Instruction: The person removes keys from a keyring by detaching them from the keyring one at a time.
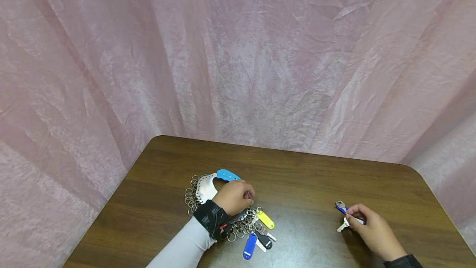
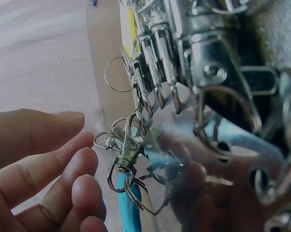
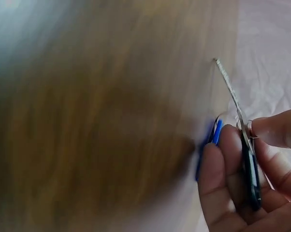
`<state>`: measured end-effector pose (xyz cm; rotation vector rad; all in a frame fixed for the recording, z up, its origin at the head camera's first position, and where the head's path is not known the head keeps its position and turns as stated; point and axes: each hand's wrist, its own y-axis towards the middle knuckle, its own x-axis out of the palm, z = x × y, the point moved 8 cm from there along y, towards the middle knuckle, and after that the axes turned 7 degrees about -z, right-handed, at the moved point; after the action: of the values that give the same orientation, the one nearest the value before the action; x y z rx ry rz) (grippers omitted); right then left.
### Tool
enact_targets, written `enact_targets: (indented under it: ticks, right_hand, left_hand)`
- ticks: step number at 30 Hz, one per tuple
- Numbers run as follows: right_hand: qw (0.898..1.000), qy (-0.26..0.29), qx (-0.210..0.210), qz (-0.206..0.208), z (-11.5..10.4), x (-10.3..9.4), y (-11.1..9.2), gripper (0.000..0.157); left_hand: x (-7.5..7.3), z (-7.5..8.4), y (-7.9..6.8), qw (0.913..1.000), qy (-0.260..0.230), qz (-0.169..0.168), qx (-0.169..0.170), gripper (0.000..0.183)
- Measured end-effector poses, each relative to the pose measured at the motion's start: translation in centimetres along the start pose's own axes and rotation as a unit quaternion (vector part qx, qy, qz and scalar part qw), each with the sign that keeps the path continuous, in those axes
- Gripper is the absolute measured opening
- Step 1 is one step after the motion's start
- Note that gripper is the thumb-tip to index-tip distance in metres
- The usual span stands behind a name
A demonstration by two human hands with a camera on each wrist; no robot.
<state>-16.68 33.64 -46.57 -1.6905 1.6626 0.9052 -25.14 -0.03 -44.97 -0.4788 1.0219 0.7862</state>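
A curved metal key holder (image 1: pixel 205 188) with a light-blue grip (image 1: pixel 227 175) lies on the table, its edge lined with snap clips (image 2: pixel 131 150) and rings. My left hand (image 1: pixel 233 197) is over it; in the left wrist view the thumb and loosely bent fingers are right beside the clips, with nothing between them. Further right, my right hand (image 1: pixel 372 228) pinches a key (image 3: pixel 230 89) between thumb and finger, with its black tag (image 3: pixel 252 179) against the fingers. A blue tag (image 3: pixel 217 133) also shows at that hand's fingertips.
A yellow tag (image 1: pixel 265 219), a black tag (image 1: pixel 264 240) and a blue tag (image 1: pixel 250 246) with keys lie by the holder's near right edge. All this is on a brown wooden table (image 1: pixel 297 185) with pink curtains (image 1: pixel 260 53) behind it.
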Motion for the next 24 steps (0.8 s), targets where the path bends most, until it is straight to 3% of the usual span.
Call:
enact_targets:
  ticks: [8, 15, 24]
  right_hand:
    - [0.999, -0.047, -0.011, -0.011, 0.21, -0.23, -0.12, 0.013]
    - [0.998, -0.063, 0.006, -0.030, 0.46, -0.14, 0.00, 0.010]
    - [0.996, -0.092, -0.014, -0.018, 0.42, -0.23, 0.03, 0.016]
  left_hand:
    - [0.08, 0.07, 0.00, 1.0000, 0.004, -0.003, 0.002, 0.011]
    - [0.28, 0.14, 0.06, 0.9999, -0.005, -0.013, -0.001, 0.010]
    - [0.38, 0.65, -0.04, 0.9998, -0.001, -0.020, 0.007, 0.012]
